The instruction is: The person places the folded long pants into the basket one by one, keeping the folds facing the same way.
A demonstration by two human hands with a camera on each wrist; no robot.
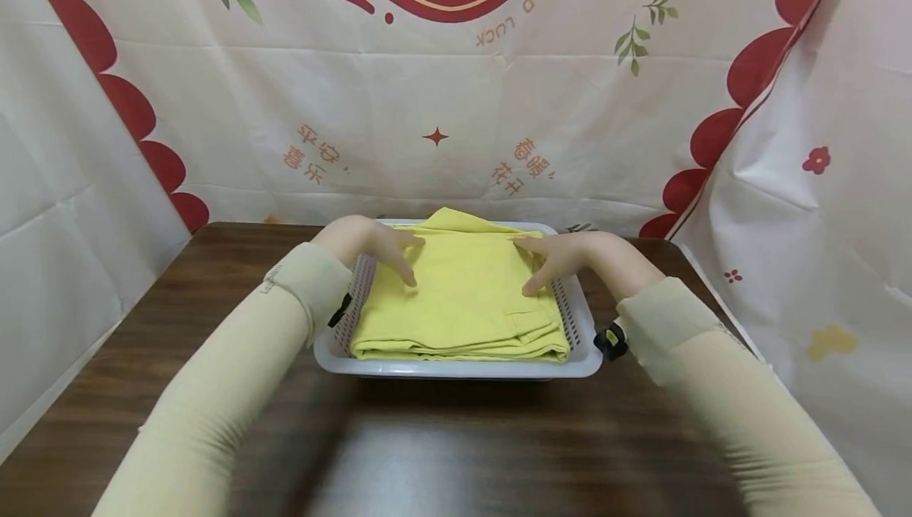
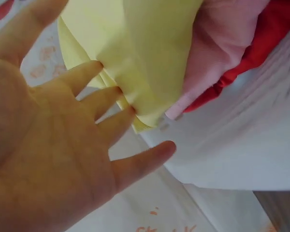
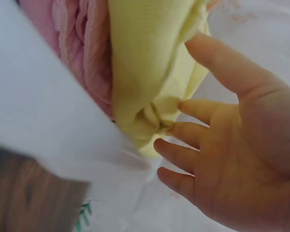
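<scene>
A folded yellow garment [image 1: 463, 287] lies in a pale grey plastic basket [image 1: 456, 369], one corner of its cloth peaking at the back. My left hand [image 1: 381, 246] is over its far left part, fingers spread; the left wrist view has several fingertips touching the yellow edge. On the opposite side, my right hand [image 1: 563, 254] has its fingertips at the yellow cloth, thumb apart from the other fingers. Beneath the yellow layer, pink cloth [image 2: 222, 43] and red cloth [image 2: 270, 38] show in the left wrist view. Folds of pink cloth [image 3: 82, 43] also appear in the right wrist view.
The basket stands on a dark brown wooden table [image 1: 235, 327], near its back edge. A white printed curtain [image 1: 399, 105] hangs right behind, with more white sheeting [image 1: 841, 224] along the right and left sides.
</scene>
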